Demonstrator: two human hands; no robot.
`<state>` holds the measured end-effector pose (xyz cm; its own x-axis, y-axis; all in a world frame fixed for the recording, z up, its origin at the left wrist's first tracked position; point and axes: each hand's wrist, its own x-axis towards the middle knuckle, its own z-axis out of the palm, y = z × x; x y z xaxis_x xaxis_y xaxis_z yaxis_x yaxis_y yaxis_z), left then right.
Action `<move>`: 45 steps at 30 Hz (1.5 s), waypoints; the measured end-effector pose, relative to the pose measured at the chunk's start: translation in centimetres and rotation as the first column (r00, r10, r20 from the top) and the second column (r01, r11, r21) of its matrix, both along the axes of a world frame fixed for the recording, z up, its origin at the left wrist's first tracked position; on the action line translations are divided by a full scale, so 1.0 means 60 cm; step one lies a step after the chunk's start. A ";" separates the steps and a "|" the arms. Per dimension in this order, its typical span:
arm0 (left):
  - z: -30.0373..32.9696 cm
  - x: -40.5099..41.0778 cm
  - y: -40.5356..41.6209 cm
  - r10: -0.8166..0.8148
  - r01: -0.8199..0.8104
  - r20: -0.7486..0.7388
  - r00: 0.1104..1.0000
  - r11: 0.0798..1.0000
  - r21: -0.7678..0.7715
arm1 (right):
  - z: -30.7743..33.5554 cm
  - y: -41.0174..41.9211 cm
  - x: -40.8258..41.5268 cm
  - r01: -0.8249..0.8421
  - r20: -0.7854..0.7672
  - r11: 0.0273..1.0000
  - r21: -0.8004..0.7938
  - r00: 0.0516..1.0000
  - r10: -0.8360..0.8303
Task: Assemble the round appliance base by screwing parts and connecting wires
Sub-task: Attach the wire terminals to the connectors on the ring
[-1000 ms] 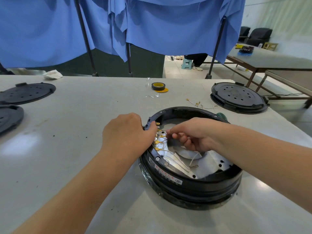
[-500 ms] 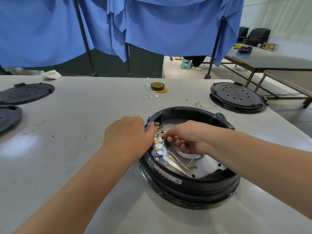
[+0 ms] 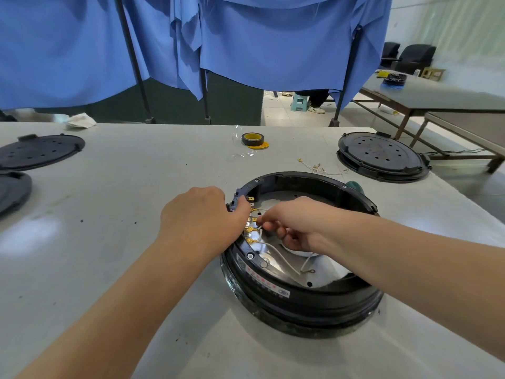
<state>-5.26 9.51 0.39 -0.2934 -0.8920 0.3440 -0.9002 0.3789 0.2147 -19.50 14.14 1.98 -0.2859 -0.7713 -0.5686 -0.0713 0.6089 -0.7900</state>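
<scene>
Left hand [image 3: 200, 217] gripping connector block [image 3: 237, 199], right hand [image 3: 293, 224] pinching white wire [image 3: 276, 251]: wire-connecting step on round base [image 3: 300, 299]; next, seat terminal squarely.

**Workbench clutter under blue drapes**

From my remote seat I see a pale grey table [image 3: 109, 187] backed by blue cloth [image 3: 273, 36] hung on dark poles [image 3: 134, 58]. A roll of black tape [image 3: 252, 139] with a yellow core sits at the far middle, clear plastic scraps [image 3: 244, 155] just beside it. A crumpled white rag [image 3: 81, 120] lies at the far left edge. Two black round covers [image 3: 38, 151] rest on the left, one cut off by the frame; a third perforated disc [image 3: 381, 156] sits far right. Beyond, a second table [image 3: 437, 98], dark chairs [image 3: 415, 57] and a green stool [image 3: 299, 102] beside someone's white shoe [image 3: 317, 109].
</scene>
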 end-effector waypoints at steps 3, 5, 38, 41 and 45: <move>-0.001 0.002 -0.003 -0.049 0.050 -0.016 0.999 0.998 0.038 | -0.002 0.000 -0.002 -0.005 0.010 1.000 -0.005 1.000 0.005; -0.001 0.003 -0.004 -0.106 0.110 -0.052 0.993 0.991 0.075 | -0.004 0.000 -0.004 -0.007 0.020 1.000 -0.010 1.000 0.007; -0.005 0.003 -0.011 -0.131 0.158 -0.162 0.978 0.973 0.168 | -0.004 0.000 -0.002 -0.049 0.062 0.999 -0.010 0.997 0.049; -0.006 0.003 -0.011 -0.126 0.158 -0.175 0.976 0.971 0.180 | -0.006 -0.002 -0.001 -0.051 0.050 0.999 -0.011 0.997 0.051; -0.006 0.002 -0.012 -0.122 0.153 -0.173 0.977 0.972 0.179 | -0.009 -0.003 -0.002 -0.038 0.033 0.999 -0.021 0.999 0.038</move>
